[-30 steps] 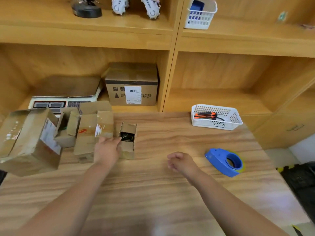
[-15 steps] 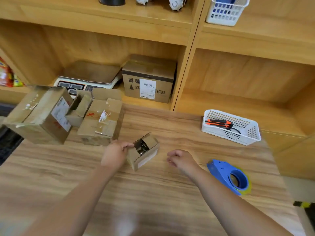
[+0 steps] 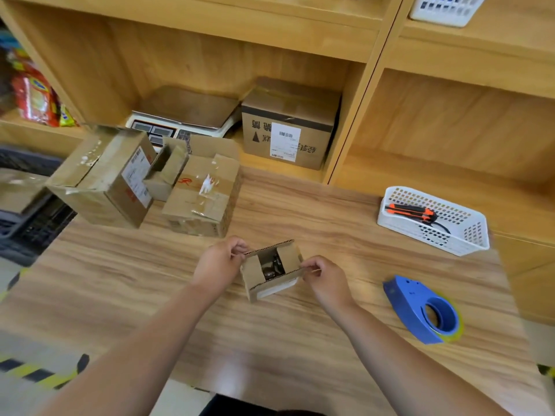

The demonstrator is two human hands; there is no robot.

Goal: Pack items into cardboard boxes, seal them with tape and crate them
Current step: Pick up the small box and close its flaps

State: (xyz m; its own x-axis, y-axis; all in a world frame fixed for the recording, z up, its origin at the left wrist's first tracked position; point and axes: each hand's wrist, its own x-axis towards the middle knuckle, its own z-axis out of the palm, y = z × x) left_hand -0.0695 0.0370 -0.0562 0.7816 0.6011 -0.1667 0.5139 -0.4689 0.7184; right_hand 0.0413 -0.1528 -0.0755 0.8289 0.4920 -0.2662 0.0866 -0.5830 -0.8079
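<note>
A small open cardboard box [image 3: 257, 280] stands in the middle of the wooden table [image 3: 210, 340], with a dark item [image 3: 271, 265] inside. My left hand [image 3: 220, 261] pinches the box's far-left flap edge. On the right, my right hand [image 3: 326, 279] pinches the near-right flap. A blue tape dispenser [image 3: 423, 310] lies on the table to the right of my right hand. To the far left sit a large cardboard box [image 3: 102, 181] and a taped box [image 3: 204, 196], with a small open box [image 3: 165, 175] between them.
A white basket [image 3: 468, 232] holding an orange utility knife [image 3: 411, 211] sits at the right rear. The shelf behind holds a labelled carton [image 3: 288, 127] and a weighing scale [image 3: 180, 115]. A dark crate [image 3: 27, 217] stands on the floor to the left.
My left hand pulled the small box from the pile to the table's middle. My right hand moved in and took its right flap. The view shifted lower and to the left.
</note>
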